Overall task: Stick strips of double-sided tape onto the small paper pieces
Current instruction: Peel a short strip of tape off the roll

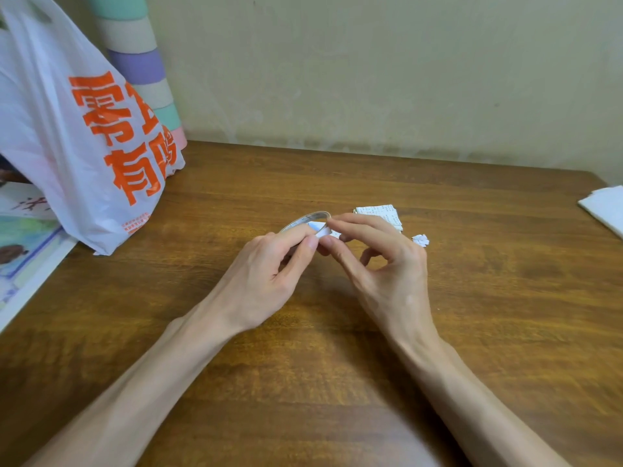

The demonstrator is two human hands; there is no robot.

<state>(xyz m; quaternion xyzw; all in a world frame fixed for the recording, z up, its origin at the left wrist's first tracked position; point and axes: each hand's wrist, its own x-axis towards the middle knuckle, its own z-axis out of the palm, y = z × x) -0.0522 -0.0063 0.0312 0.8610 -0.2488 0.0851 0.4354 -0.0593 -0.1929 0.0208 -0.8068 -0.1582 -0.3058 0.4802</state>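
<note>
White tape strip point(320, 229) rightward off roll point(305, 219)

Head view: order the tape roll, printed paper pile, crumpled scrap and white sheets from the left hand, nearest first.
1. tape roll, held in the left hand.
2. printed paper pile, just beyond, right.
3. crumpled scrap, farther right.
4. white sheets, far right edge.

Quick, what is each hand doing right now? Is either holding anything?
Left hand: grips the tape roll.
Right hand: pinches the white tape end at the roll.
</note>
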